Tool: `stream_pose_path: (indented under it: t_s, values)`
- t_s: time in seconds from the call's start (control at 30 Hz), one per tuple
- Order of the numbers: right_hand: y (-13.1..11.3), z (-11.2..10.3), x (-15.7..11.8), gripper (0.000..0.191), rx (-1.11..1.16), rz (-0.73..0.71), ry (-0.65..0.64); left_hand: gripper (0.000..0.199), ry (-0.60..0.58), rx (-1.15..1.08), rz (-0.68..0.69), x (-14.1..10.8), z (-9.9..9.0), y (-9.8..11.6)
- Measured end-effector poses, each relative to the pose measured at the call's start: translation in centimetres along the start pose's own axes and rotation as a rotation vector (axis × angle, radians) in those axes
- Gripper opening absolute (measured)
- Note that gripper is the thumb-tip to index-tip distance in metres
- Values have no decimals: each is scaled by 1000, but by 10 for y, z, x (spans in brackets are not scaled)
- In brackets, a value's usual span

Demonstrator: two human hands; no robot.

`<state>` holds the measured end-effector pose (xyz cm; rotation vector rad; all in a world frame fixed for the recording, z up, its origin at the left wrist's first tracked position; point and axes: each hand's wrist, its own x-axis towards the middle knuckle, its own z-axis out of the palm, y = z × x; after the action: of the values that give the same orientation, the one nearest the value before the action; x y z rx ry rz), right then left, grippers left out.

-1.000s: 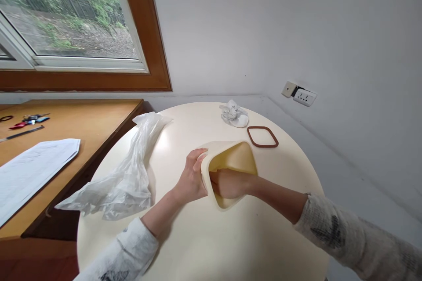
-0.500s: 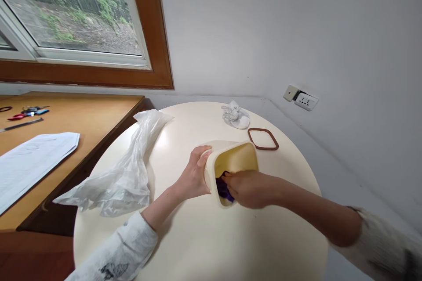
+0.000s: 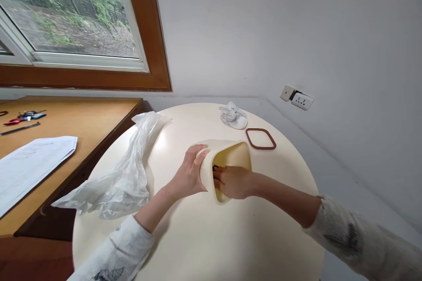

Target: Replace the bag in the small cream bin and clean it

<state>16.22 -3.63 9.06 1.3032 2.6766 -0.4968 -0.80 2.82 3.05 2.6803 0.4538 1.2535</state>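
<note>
A cream-coloured plastic bin (image 3: pixel 242 151) lies tipped on the table, its mouth turned toward me and to the right. My left hand (image 3: pixel 190 171) grips its outer wall on the left, thumb and fingers spread round it below the rim. Into the mouth reaches my right hand (image 3: pixel 231 181), its fingers bent and partly hidden by the rim. At its fingertips a small dark edge (image 3: pixel 215 167) shows, part of a crumpled dark purple thing that looks like thin plastic; the rest is hidden.
A crumpled clear plastic bag (image 3: pixel 127 171) lies left on the round cream table (image 3: pixel 198 241). Behind the bin are a brown rounded frame (image 3: pixel 260 147) and a small bunched white plastic bag (image 3: pixel 233 116). Papers (image 3: pixel 39 158) and keys (image 3: pixel 28 115) lie on the wooden desk (image 3: pixel 99 114).
My right hand has pushed deeper into the bin, to the left, taking the purple thing inward so that only a dark edge shows. My left hand keeps its hold.
</note>
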Motion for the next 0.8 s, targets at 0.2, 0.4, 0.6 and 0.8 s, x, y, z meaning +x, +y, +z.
stream_pose_path:
  t_s: [0.2,0.4,0.6,0.8]
  values:
    - [-18,-25,-50,45,343,200,27,102,-121,-141,-104,17,-16,-2]
    - [-17,-8,-53,28,116,165,220,110,-234,-286,-198,30,-30,-9]
    - [-17,15,-24,34,46,227,369,92,-148,-127,-279,4,-9,-1]
    - [-33,9,7,20,301,329,480,106,130,128,-136,-5,19,5]
